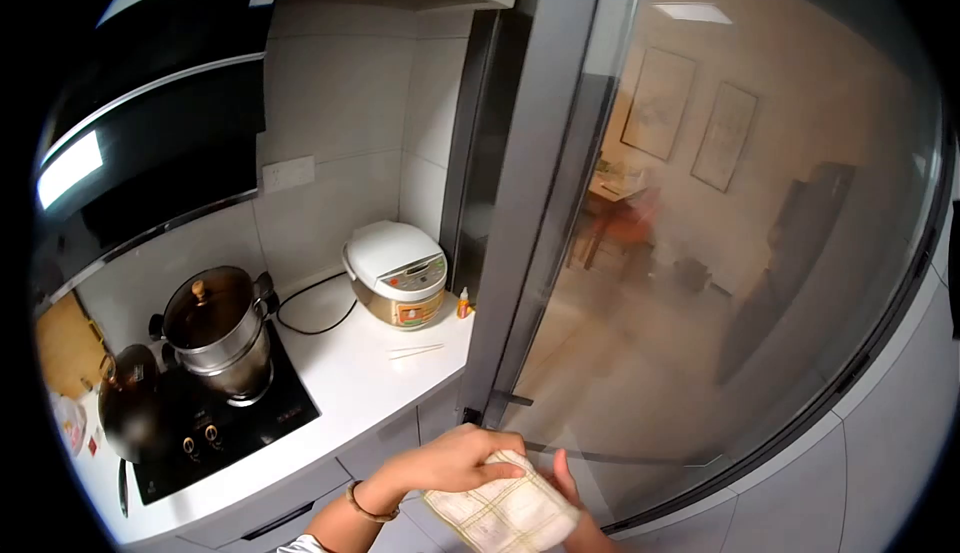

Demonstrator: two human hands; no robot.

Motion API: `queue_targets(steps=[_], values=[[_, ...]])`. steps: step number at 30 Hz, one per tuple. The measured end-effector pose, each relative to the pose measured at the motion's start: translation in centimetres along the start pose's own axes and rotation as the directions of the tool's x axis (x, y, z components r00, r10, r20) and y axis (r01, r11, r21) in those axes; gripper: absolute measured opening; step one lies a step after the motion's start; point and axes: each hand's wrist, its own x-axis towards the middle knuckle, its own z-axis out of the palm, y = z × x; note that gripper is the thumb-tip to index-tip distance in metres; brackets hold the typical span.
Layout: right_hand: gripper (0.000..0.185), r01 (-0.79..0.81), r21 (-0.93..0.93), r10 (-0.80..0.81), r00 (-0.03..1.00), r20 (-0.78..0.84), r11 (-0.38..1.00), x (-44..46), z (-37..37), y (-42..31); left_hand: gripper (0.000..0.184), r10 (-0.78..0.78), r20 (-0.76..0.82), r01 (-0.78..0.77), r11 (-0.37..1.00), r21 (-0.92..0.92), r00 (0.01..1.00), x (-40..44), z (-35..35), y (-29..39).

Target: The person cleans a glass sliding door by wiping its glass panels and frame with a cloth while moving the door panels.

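A folded cream checked cloth (500, 515) is in front of me at the bottom of the view. My left hand (462, 461), with a bracelet at the wrist, is closed on its upper edge, the thumb lying over the near face. Behind the cloth's right edge is my right hand (572, 498). Its thumb points up beside the cloth, while most of its fingers are hidden behind the fabric; it appears to hold that side. Close beyond both hands stands the grey-framed glass sliding door (535, 253).
On the white counter (350, 393) are a rice cooker (397, 275), a pair of chopsticks (416, 351) and a small orange bottle (463, 305). A lidded steamer pot (215, 333) and a dark wok (130, 403) sit at the black cooktop (250, 431). A range hood (160, 133) hangs above.
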Motion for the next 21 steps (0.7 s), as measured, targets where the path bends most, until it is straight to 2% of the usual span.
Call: queue_targets(steps=[1, 2, 3, 4, 5, 6, 7, 8, 9, 10, 11, 13, 15, 16, 17, 19, 21], values=[[0.088, -0.020, 0.221, -0.042, 0.961, 0.272, 0.975, -0.5, -2.0, 0.9, 0.022, 0.010, 0.011, -0.010, 1.000, 0.010, 1.000, 0.7, 0.0, 0.5], [0.079, 0.010, 0.127, -0.036, 0.978, 0.203, 0.992, -0.9, -0.6, 0.7, 0.024, -0.022, 0.059, 0.012, 0.988, 0.153, 0.998, 1.2, 0.0, 1.0], [0.079, 0.027, 0.134, -0.053, 0.979, 0.197, 0.991, -1.7, -1.0, 0.6, 0.026, -0.059, 0.105, 0.026, 0.956, 0.291, 0.993, 1.5, 0.3, 1.4], [0.072, 0.042, -0.236, -0.011, 0.991, 0.130, 0.971, -2.5, -1.6, 0.2, 0.031, 0.016, 0.074, -0.037, 0.955, 0.294, 0.997, 1.9, 0.9, 0.5], [0.066, 0.021, -0.575, 0.008, 0.999, 0.047, 0.818, -3.1, -1.9, -0.1, 0.031, 0.020, 0.087, -0.045, 0.955, 0.293, 0.996, 2.3, 1.0, 0.8], [0.054, -0.147, -0.559, 0.065, 0.984, -0.163, 0.816, -3.2, 0.8, -1.0, 0.031, 0.035, 0.051, -0.052, 0.930, 0.364, 0.998, 2.7, 1.0, 1.5], [0.054, -0.146, -0.556, 0.060, 0.984, -0.170, 0.818, -3.5, 1.9, -1.0, 0.032, 0.052, 0.014, -0.053, 0.900, 0.432, 0.999, 3.2, 1.0, 2.3], [0.051, -0.115, -0.406, 0.012, 0.969, -0.248, 0.907, -3.6, 2.6, -0.9, 0.031, 0.121, -0.079, -0.064, 0.857, 0.512, 0.990, 3.7, 1.0, 2.9], [0.049, -0.067, -0.251, -0.020, 0.944, -0.329, 0.966, -3.9, 3.2, -0.9, 0.029, 0.283, -0.157, -0.169, 0.846, 0.505, 0.946, 4.0, 0.6, 4.3], [0.044, 0.026, -0.213, -0.109, 0.916, -0.385, 0.977, -4.2, 4.0, -0.7, 0.026, 0.434, -0.236, -0.271, 0.819, 0.507, 0.870, 3.9, -0.1, 6.1], [0.044, 0.025, -0.216, -0.109, 0.916, -0.385, 0.976, -4.4, 4.0, -0.8, 0.027, 0.513, -0.260, -0.416, 0.840, 0.350, 0.818, 3.4, -0.9, 8.0], [0.044, 0.264, -0.114, -0.286, 0.916, -0.281, 0.958, -4.9, 3.8, -0.7, 0.024, 0.650, -0.338, -0.663, 0.743, 0.091, 0.681, 2.0, -1.8, 11.8], [0.044, 0.199, 0.017, -0.170, 0.878, -0.448, 0.980, -5.9, 1.2, -0.2, 0.025, 0.742, -0.380, -0.817, 0.572, -0.071, 0.553, 1.3, -1.4, 14.1], [0.044, 0.280, -0.007, -0.254, 0.858, -0.447, 0.960, -5.9, 0.6, 0.0, 0.025, 0.769, -0.407, -0.863, 0.493, -0.113, 0.493, 1.2, -0.9, 14.9], [0.044, 0.279, -0.008, -0.253, 0.857, -0.449, 0.960, -5.8, 1.9, -0.5, 0.026, 0.789, -0.435, -0.898, 0.415, -0.144, 0.434, 1.1, -0.7, 15.5], [0.043, 0.300, -0.030, -0.273, 0.817, -0.508, 0.954, -6.0, 4.1, -1.1, 0.027, 0.801, -0.475, -0.930, 0.335, -0.150, 0.365, 1.2, 0.1, 16.0], [0.044, 0.345, -0.067, -0.336, 0.824, -0.456, 0.936, -6.3, 3.6, -0.9, 0.028, 0.804, -0.507, -0.950, 0.279, -0.137, 0.309, 1.3, 0.6, 16.3]])
